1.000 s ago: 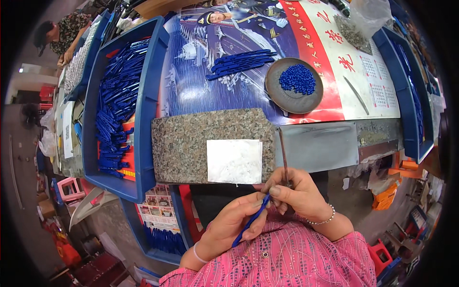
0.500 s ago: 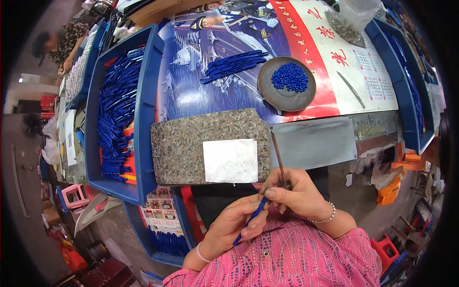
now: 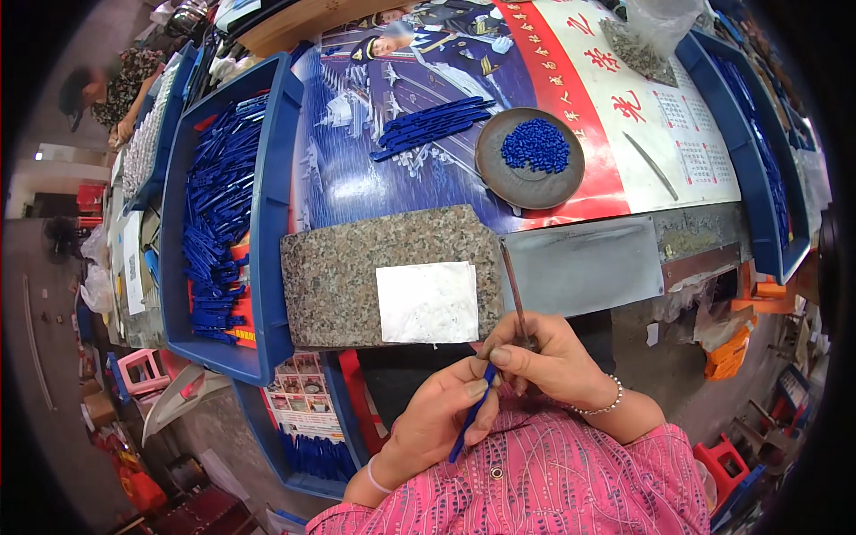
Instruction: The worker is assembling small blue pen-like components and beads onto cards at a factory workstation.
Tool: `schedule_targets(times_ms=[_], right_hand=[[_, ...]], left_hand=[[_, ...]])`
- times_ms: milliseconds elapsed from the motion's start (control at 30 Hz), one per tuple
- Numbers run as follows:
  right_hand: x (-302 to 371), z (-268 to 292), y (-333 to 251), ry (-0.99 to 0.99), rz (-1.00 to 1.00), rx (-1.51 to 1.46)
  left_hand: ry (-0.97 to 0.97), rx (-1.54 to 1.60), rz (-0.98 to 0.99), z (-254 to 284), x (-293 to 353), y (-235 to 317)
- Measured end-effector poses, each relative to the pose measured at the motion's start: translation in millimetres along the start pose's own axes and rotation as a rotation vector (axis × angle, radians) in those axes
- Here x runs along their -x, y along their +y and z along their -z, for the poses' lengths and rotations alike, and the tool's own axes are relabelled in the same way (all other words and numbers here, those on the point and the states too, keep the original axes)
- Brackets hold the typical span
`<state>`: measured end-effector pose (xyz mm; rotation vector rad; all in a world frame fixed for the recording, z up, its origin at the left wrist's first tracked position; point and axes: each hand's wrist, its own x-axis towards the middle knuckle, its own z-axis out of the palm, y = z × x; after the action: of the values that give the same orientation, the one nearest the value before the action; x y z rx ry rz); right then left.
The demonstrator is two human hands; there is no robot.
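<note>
Close to my body, my left hand (image 3: 446, 408) has its fingers closed round a slim blue plastic stick-like part (image 3: 474, 408), tilted with its lower end pointing toward my shirt. Beside it, my right hand (image 3: 557, 361) pinches at the upper end of that part. A thin brown rod (image 3: 514, 283) is also gripped in my right hand and points up and away past the stone slab. The tip of the blue part is hidden by my fingers. Ahead lie a round dark dish (image 3: 530, 190) of small blue pieces (image 3: 535, 146) and a row of similar blue parts (image 3: 432, 127).
A granite slab (image 3: 330, 267) carries a white paper pad (image 3: 428, 301). Left of it stands a deep blue tray (image 3: 278, 214) heaped with blue parts; another blue tray (image 3: 736, 134) is at right. Tweezers (image 3: 651, 165) lie on the poster. Another person (image 3: 134, 85) sits far left.
The blue part has turned a little in my fingers, showing a broader side, and its lower end has moved slightly right. Both hands stay close together.
</note>
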<state>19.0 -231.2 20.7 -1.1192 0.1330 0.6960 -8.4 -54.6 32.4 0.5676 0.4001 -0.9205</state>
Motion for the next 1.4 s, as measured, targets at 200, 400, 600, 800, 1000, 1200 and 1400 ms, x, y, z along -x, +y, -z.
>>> schedule_targets(times_ms=[200, 400, 600, 800, 1000, 1200, 1400], right_hand=[[0, -1, 5, 0.01, -0.013, -0.028], [3, 0, 9, -0.015, -0.025, -0.059], [4, -4, 7, -0.01, -0.072, -0.12], [5, -8, 17, 0.02, -0.068, -0.212], [7, -11, 20, 0.041, -0.071, -0.237], [7, -11, 25, 0.074, -0.069, -0.221], [8, -11, 29, 0.158, -0.049, -0.193]], left_hand=[[0.175, -0.321, -0.139, -8, 5, -4], [0.17, -0.412, -0.171, -10, 8, -5], [0.144, -0.378, -0.17, -7, 11, -7], [0.157, -0.309, -0.133, -7, 12, -8], [0.161, -0.311, -0.14, -7, 12, -11], [0.124, -0.148, -0.113, 0, 8, -15], [0.009, 0.232, 0.144, 5, 3, -7]])
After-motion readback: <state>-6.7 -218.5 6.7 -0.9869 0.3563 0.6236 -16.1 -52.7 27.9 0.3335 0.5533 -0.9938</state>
